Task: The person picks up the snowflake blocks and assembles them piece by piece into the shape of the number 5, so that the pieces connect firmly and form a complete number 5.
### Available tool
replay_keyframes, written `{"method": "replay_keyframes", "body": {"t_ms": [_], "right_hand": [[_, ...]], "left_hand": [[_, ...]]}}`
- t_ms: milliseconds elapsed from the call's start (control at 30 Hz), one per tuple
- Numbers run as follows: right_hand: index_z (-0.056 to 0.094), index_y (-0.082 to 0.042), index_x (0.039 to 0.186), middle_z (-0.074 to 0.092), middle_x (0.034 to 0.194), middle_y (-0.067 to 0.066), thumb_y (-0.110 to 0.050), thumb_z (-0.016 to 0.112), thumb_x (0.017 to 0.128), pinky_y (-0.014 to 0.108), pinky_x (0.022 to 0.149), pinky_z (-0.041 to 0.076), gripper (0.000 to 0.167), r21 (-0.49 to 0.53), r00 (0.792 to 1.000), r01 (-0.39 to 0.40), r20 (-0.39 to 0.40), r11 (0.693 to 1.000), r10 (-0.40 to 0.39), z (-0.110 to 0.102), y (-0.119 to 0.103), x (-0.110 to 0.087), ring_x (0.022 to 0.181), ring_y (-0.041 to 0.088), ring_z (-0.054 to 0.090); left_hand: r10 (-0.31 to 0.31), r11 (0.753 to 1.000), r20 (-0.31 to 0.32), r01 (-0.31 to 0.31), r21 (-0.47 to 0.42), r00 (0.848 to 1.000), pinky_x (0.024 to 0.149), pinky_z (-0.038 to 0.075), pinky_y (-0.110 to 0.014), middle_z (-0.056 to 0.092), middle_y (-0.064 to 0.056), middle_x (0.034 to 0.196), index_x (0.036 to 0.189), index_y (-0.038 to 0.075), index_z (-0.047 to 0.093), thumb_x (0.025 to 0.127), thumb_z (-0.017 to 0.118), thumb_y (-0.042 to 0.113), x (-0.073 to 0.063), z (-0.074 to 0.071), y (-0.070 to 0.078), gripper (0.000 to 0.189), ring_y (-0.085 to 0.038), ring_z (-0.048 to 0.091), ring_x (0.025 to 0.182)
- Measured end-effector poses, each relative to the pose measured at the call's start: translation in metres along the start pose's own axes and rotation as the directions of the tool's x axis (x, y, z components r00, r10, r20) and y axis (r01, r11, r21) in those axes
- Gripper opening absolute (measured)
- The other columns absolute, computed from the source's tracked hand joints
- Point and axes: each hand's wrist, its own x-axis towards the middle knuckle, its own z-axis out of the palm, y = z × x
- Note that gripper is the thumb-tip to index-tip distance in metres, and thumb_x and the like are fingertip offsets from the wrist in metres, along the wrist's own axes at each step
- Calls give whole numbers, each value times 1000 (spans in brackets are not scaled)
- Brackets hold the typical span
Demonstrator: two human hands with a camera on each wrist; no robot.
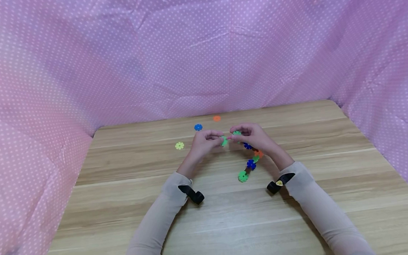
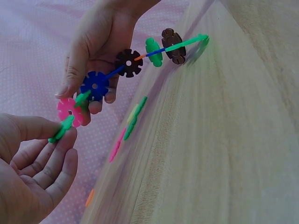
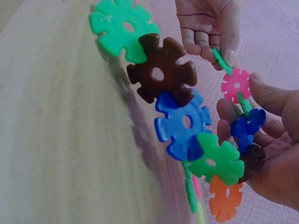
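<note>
the pink disc is between the two hands, above the table. at left of the pink disc, the left hand pinches one green disc, which touches its rim. at right of the pink disc, the right hand holds the chain of discs, with thumb at its edge. this chain bends to the near side of the pink disc. one yellow disc lies left of it; one blue disc and one orange disc lie beyond it.
</note>
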Motion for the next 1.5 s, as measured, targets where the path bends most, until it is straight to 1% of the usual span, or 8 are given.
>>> {"method": "replay_keyframes", "body": {"t_ms": [200, 400, 533, 633, 800, 1000, 1233, 1500], "right_hand": [[69, -4, 123, 68, 125, 19, -25, 72, 97, 32, 79, 60, 33, -2, 1000, 13, 1, 1000, -13, 0, 2, 0, 94, 17, 68], [70, 0, 120, 70, 118, 16, -20, 74, 95, 31, 76, 60, 32, 26, 1000, -4, -3, 1000, 4, 1, 1, 0, 86, 10, 67], [70, 3, 117, 71, 114, 16, -14, 72, 96, 34, 81, 62, 28, 52, 1000, 0, 1, 999, 0, 1, 1, -1, 87, 9, 70], [70, 3, 115, 71, 113, 18, -13, 73, 95, 33, 80, 61, 25, 57, 1000, 8, 3, 998, -8, 2, -1, -3, 85, 8, 69], [72, 2, 113, 69, 115, 25, -13, 75, 94, 37, 80, 60, 25, 38, 1000, 6, 3, 999, -6, 5, -10, -6, 83, 8, 68], [72, -1, 115, 70, 118, 19, -16, 75, 94, 37, 81, 59, 25, 14, 1000, -7, 15, 1000, 7, 6, -13, -5, 85, 9, 66], [72, -3, 117, 67, 127, 16, -20, 73, 96, 37, 84, 59, 27, -12, 997, 52, 52, 999, -51, 3, -9, -5, 96, 16, 65], [72, -6, 119, 62, 138, 15, -21, 75, 94, 21, 83, 56, 29, -10, 996, 58, 67, 998, -57, -1, -5, -5, 110, 31, 64]], "left_hand": [[9, 999, -12, -8, 52, 1000, 87, 62, -47, 77, -17, 100, 108, -1, 75, 92, 75, 7, 0, 1, 0, 17, -10, 69, 77], [11, 997, -3, -11, 77, 1000, 85, 62, -48, 77, -17, 97, 107, 1, 77, 91, 76, 7, 0, 0, 0, 17, -28, 74, 84], [31, 996, 13, -32, 79, 999, 84, 62, -50, 76, -18, 95, 106, -1, 76, 91, 76, 6, 0, 1, 2, 17, -27, 74, 80], [60, 992, 21, -62, 109, 998, 80, 63, -46, 77, -16, 93, 104, 0, 77, 90, 77, 7, -2, 3, 3, 16, -18, 72, 75], [91, 984, 35, -95, 150, 995, 75, 63, -40, 78, -14, 93, 101, 1, 78, 89, 78, 8, -3, 5, 1, 13, -11, 69, 72], [64, 989, 22, -66, 133, 998, 81, 62, -44, 77, -14, 94, 104, 2, 78, 89, 78, 7, -3, 2, 1, 15, -11, 69, 75], [27, 993, 50, -32, 110, 998, 90, 59, -51, 77, -13, 97, 108, 4, 77, 91, 77, 10, -3, -5, 2, 18, -12, 70, 79], [16, 994, 59, -22, 103, 998, 84, 62, -38, 78, -12, 99, 109, 6, 77, 90, 79, 13, -1, -5, 2, 20, -11, 72, 81]]}}
